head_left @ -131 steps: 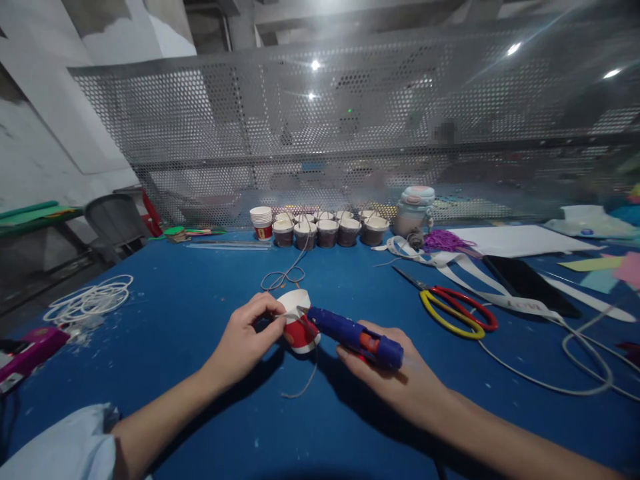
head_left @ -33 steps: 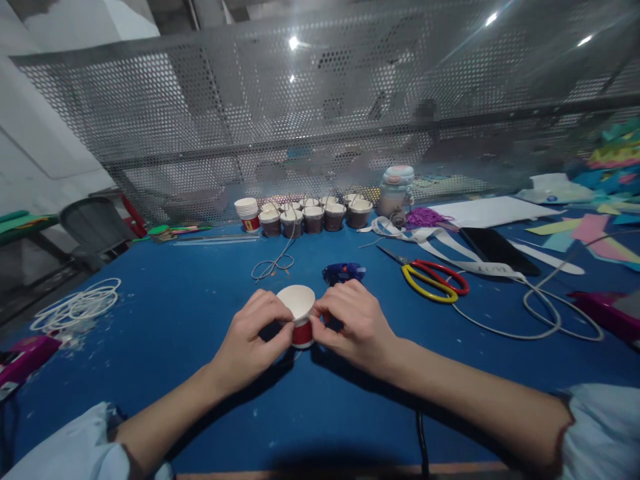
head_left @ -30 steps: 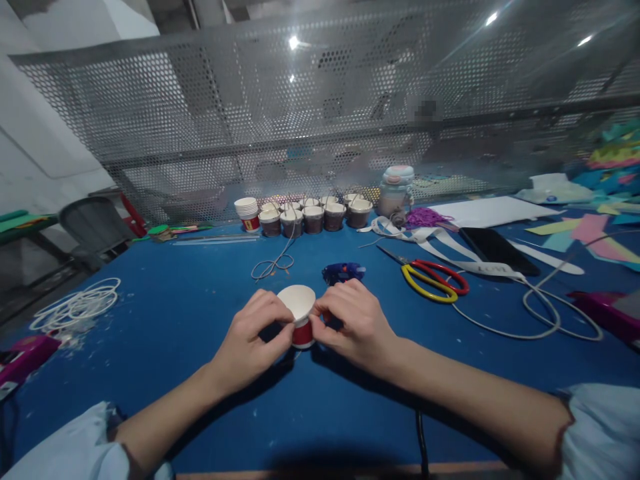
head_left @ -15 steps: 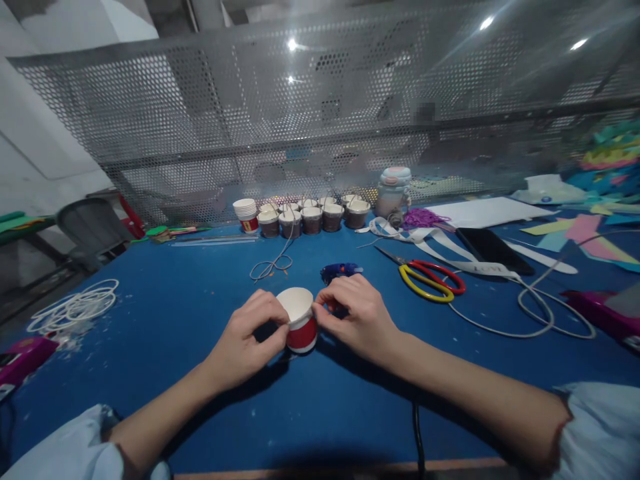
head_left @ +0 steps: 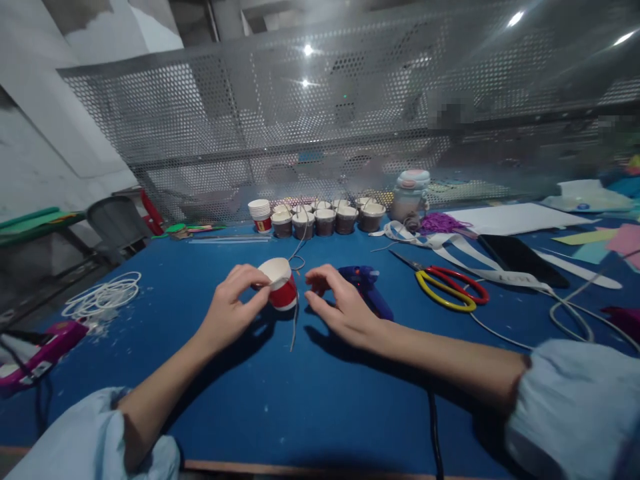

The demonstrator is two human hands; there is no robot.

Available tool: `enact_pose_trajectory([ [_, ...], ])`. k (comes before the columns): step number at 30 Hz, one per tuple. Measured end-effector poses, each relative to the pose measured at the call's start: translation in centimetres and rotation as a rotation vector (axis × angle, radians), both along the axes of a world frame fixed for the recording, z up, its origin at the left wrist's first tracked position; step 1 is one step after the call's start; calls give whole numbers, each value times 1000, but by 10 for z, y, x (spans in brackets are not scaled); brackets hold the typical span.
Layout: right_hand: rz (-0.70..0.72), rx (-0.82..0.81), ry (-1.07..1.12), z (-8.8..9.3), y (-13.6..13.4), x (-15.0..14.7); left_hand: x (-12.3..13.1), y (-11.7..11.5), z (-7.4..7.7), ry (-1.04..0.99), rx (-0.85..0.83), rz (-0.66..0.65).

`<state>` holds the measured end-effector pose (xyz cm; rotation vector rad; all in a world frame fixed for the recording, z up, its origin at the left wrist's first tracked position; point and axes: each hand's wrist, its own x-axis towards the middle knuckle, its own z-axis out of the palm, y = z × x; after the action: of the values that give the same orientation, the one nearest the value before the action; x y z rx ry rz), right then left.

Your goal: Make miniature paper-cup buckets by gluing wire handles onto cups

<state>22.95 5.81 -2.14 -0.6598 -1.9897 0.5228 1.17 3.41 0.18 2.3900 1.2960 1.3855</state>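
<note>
A red-and-white paper cup [head_left: 284, 293] is tilted above or on the blue table. My left hand [head_left: 237, 297] pinches its rim from the left between thumb and fingers. To the cup's right, my right hand [head_left: 340, 303] is apart from it, thumb and fingers spread with nothing visible between them. A thin grey cord [head_left: 294, 330] passes along the cup's right side, its end pointing toward me. Whether the cord is fixed to the cup, I cannot tell. Just beyond my right hand lies a blue glue gun [head_left: 373, 293], partly hidden by that hand.
Brown-wrapped cups [head_left: 325, 221] with cord handles and stacked paper cups [head_left: 260, 217] line the back of the blue table [head_left: 240, 407]. Scissors [head_left: 445, 287], white ribbon [head_left: 480, 270] and a black phone [head_left: 523, 260] lie right. White cord [head_left: 103, 297] is coiled left. A black cable [head_left: 434, 427] crosses the front.
My right hand has let go of the cup and opened. The cup has moved away from me and leftward and is tilted. The cord's end now lies beside it. The view has shifted left.
</note>
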Motion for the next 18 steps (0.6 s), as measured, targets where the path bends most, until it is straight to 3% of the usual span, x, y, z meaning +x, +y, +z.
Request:
enact_pose_trajectory([
  [5, 13, -159, 117, -5, 32, -40, -17, 13, -4, -27, -32, 53],
  [9, 2, -168, 166, -12, 45, -56, -19, 19, -10, -23, -60, 67],
  [18, 45, -174, 200, -21, 32, -55, -5, 6, -9, 21, -84, 81],
])
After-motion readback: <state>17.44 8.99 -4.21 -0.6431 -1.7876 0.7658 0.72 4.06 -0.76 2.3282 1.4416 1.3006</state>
